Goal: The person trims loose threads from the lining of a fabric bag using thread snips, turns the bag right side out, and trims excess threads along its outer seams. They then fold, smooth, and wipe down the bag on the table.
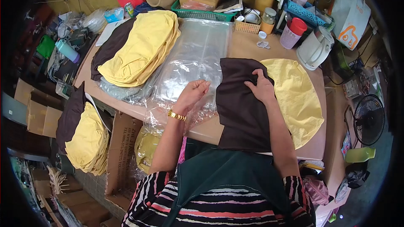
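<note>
A dark brown cloth piece [242,109] lies flat at the table's front edge, overlapping a yellow cloth piece [301,101] on its right. My right hand [261,88] rests on the brown cloth near its right side, thumb and fingers apart. Left of the cloth, my left hand [193,94] is closed, fingertips pressed together, over a stack of clear plastic bags [200,44]. Whatever it may hold is hidden. Beyond it, a folded yellow stack [141,48] lies beside dark brown cloth [111,46].
Another yellow and brown stack [86,143] sits left of the table by a cardboard box [122,155]. Along the back stand a green basket [206,14], a jar [268,19], a pink cup [290,35] and a white kettle [315,48]. A black fan [369,120] is at right.
</note>
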